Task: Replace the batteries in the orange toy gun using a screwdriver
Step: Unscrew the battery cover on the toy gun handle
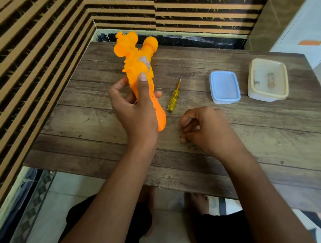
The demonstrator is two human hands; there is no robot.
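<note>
Over the table: both forearms reach forward above the wooden table (247,144).
Left hand (136,109): raised, wrapped around the orange toy gun (140,64), thumb pressed along its body.
Right hand (207,131): resting on the table, fingers loosely curled; whether it holds anything cannot be told.
Screwdriver (173,98): flat on the table between the hands.
Open tub (267,80): small, indistinct items inside.
Blue lid (224,87): beside the tub.

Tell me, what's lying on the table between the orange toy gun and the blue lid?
The yellow screwdriver lies on the table between the orange toy gun and the blue lid, as the head view shows.
</note>
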